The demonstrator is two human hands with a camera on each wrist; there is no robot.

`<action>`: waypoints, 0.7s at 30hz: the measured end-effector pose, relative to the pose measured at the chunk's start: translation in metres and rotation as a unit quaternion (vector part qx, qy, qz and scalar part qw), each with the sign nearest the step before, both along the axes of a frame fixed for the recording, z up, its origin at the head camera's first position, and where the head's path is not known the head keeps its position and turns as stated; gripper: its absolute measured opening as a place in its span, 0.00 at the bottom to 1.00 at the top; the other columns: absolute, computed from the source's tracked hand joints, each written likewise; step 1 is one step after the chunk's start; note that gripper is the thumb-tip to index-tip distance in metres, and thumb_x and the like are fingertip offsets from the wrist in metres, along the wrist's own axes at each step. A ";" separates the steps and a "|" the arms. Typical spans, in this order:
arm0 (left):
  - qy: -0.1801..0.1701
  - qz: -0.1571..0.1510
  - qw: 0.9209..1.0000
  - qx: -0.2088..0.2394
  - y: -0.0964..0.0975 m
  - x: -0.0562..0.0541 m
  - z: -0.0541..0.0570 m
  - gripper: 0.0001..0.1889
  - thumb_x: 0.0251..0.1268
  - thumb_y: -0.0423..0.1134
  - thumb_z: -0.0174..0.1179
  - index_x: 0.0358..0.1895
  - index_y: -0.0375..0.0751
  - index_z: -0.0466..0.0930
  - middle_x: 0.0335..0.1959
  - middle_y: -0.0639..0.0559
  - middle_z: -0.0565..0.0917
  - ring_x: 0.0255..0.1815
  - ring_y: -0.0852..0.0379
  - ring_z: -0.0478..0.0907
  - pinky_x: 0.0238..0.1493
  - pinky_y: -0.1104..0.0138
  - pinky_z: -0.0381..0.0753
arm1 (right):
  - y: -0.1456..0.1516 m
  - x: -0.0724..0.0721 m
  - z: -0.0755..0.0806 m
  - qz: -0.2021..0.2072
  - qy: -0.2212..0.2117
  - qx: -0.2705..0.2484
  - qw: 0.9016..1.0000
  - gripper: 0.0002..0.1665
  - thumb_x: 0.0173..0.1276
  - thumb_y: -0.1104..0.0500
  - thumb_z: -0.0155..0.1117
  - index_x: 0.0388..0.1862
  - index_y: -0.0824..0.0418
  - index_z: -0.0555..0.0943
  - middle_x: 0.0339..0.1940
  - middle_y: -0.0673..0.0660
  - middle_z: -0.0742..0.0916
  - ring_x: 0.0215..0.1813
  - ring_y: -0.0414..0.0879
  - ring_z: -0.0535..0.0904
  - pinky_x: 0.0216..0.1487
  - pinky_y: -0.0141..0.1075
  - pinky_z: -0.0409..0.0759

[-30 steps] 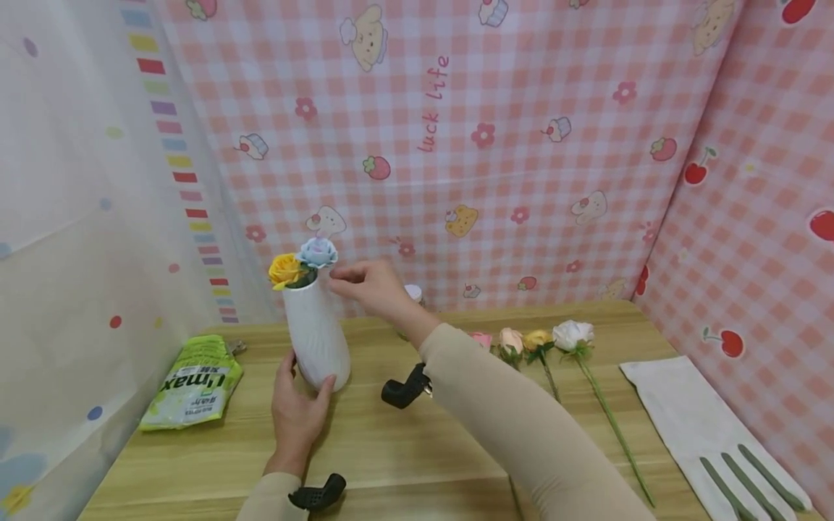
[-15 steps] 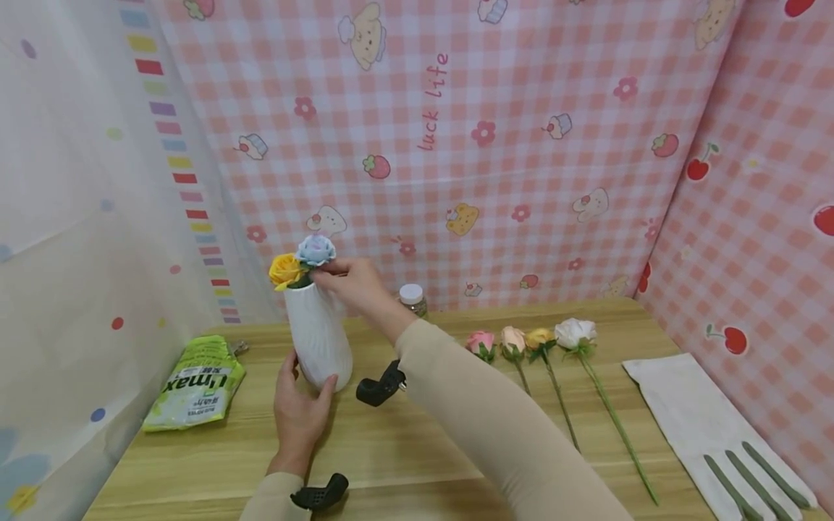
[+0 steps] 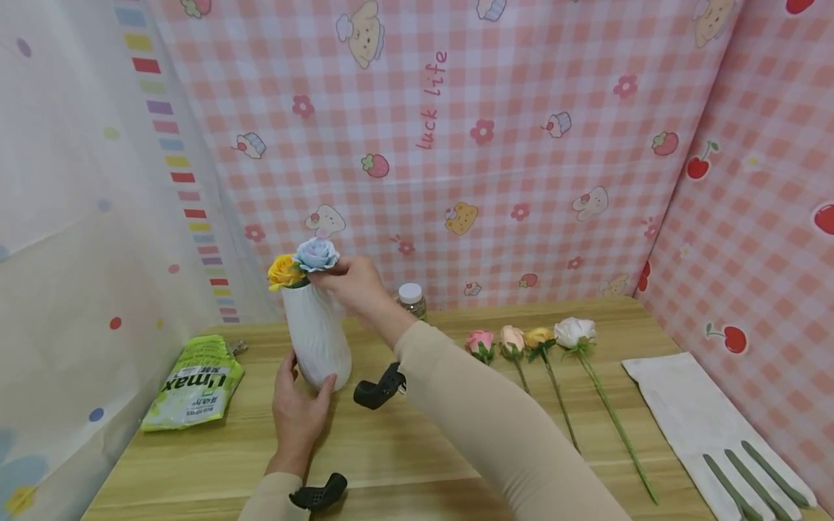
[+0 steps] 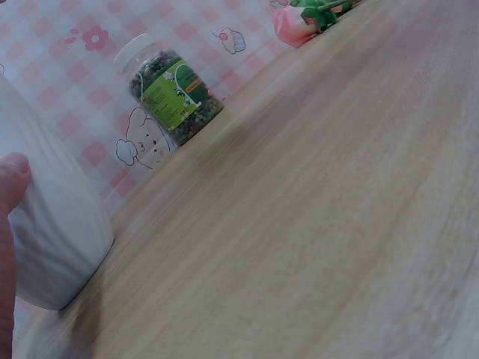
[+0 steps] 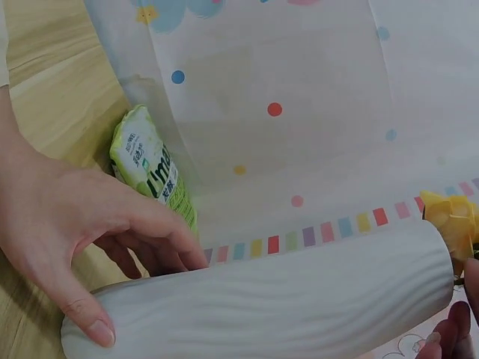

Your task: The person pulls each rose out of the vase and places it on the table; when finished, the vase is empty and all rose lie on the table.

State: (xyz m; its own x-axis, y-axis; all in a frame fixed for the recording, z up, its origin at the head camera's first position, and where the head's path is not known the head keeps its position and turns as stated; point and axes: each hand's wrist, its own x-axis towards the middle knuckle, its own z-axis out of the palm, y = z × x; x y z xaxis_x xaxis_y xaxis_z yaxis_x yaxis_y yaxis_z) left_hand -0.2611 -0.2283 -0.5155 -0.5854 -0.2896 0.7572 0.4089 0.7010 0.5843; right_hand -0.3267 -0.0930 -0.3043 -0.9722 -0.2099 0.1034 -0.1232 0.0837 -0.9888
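A white vase [image 3: 316, 336] with a wavy ribbed surface stands on the table, leaning slightly in the head view. Around its lower part my left hand [image 3: 300, 416] holds it, thumb at the front right and fingers on the other side. A yellow rose [image 3: 285, 271] and a light blue rose [image 3: 316, 255] show at the mouth, their stems mostly hidden inside. My right hand [image 3: 355, 286] pinches the blue rose just under its bloom; the fingertips are partly covered by petals. The right wrist view shows the yellow rose [image 5: 449, 224] beside the right fingertips [image 5: 449, 329].
Pink [image 3: 481, 344], peach [image 3: 512, 340], yellow [image 3: 540, 339] and white roses [image 3: 575, 333] lie to the right. Beyond them is a white cloth [image 3: 684, 405] with green stripes. A white-lidded jar [image 3: 412, 300] stands behind; a green packet [image 3: 195, 387] lies left.
My right hand has moved left from beside the blue rose and taken hold of it below the bloom. The blue bloom has turned slightly. My left hand stays on the vase.
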 end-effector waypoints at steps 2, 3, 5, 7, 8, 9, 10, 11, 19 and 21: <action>0.001 0.000 1.000 0.000 0.000 0.000 0.000 0.43 0.43 0.33 0.76 0.67 0.30 0.65 0.59 0.33 0.74 0.58 0.39 0.73 0.52 0.48 0.75 | 0.000 0.001 0.001 0.001 0.003 -0.008 1.000 0.09 0.60 0.59 0.72 0.40 0.59 0.87 0.38 0.48 0.88 0.45 0.38 0.80 0.50 0.35 0.79; 0.002 -0.002 1.000 0.002 0.000 0.000 0.000 0.43 0.43 0.33 0.76 0.67 0.30 0.65 0.59 0.33 0.74 0.58 0.39 0.73 0.52 0.48 0.75 | 0.000 0.001 0.001 0.000 0.005 -0.012 1.000 0.09 0.60 0.60 0.72 0.40 0.59 0.87 0.38 0.48 0.88 0.45 0.38 0.80 0.49 0.35 0.79; 0.001 -0.001 1.000 0.004 0.000 -0.001 0.000 0.43 0.42 0.32 0.76 0.66 0.30 0.65 0.58 0.33 0.74 0.58 0.39 0.73 0.52 0.48 0.76 | 0.000 0.001 0.001 -0.002 0.011 -0.018 1.000 0.10 0.60 0.60 0.72 0.41 0.59 0.86 0.37 0.48 0.88 0.44 0.38 0.81 0.47 0.35 0.80; 0.001 -0.002 1.000 0.006 0.001 -0.001 0.000 0.43 0.42 0.32 0.76 0.66 0.30 0.65 0.58 0.33 0.74 0.58 0.39 0.73 0.53 0.48 0.76 | -0.001 0.002 0.001 -0.002 0.018 -0.029 0.999 0.11 0.60 0.60 0.72 0.43 0.58 0.86 0.37 0.48 0.88 0.44 0.37 0.81 0.46 0.34 0.81; 0.001 -0.003 1.000 0.006 0.001 0.000 0.000 0.43 0.42 0.32 0.76 0.66 0.29 0.65 0.58 0.33 0.74 0.58 0.39 0.73 0.53 0.47 0.76 | -0.001 0.002 0.001 -0.002 0.023 -0.031 0.999 0.12 0.61 0.59 0.71 0.44 0.57 0.86 0.38 0.47 0.88 0.44 0.36 0.81 0.46 0.33 0.81; 0.001 -0.003 1.000 0.007 0.001 0.000 0.000 0.43 0.42 0.31 0.76 0.66 0.29 0.65 0.58 0.33 0.74 0.58 0.38 0.73 0.52 0.47 0.76 | -0.002 0.003 0.001 -0.002 0.030 -0.034 0.999 0.13 0.61 0.58 0.71 0.45 0.56 0.86 0.38 0.47 0.88 0.44 0.36 0.81 0.46 0.32 0.81; 0.001 -0.002 1.000 0.007 0.001 0.000 -0.001 0.43 0.42 0.31 0.76 0.66 0.29 0.65 0.58 0.33 0.74 0.58 0.38 0.73 0.53 0.47 0.76 | -0.002 0.003 0.001 -0.002 0.038 -0.036 0.999 0.13 0.61 0.57 0.71 0.45 0.56 0.86 0.39 0.46 0.88 0.45 0.35 0.81 0.45 0.32 0.81; 0.001 -0.003 1.000 0.007 0.001 0.000 -0.001 0.43 0.42 0.31 0.76 0.66 0.29 0.65 0.58 0.33 0.74 0.58 0.38 0.73 0.53 0.47 0.75 | -0.003 0.004 0.001 -0.004 0.046 -0.035 0.998 0.13 0.62 0.56 0.71 0.46 0.55 0.86 0.39 0.46 0.88 0.45 0.35 0.81 0.45 0.32 0.81; -0.007 -0.001 1.000 0.005 0.001 0.000 0.000 0.43 0.43 0.32 0.76 0.67 0.30 0.64 0.59 0.33 0.73 0.59 0.39 0.72 0.54 0.47 0.75 | -0.005 0.006 0.005 -0.004 0.093 -0.008 0.996 0.13 0.64 0.52 0.68 0.43 0.57 0.88 0.38 0.46 0.89 0.41 0.34 0.81 0.39 0.29 0.81; -0.007 0.001 1.000 0.003 0.001 0.000 0.000 0.43 0.43 0.33 0.76 0.66 0.29 0.64 0.59 0.33 0.74 0.59 0.38 0.72 0.53 0.47 0.76 | -0.005 0.005 0.003 0.005 0.100 0.001 0.995 0.11 0.64 0.54 0.68 0.41 0.59 0.87 0.36 0.47 0.89 0.39 0.34 0.81 0.38 0.28 0.81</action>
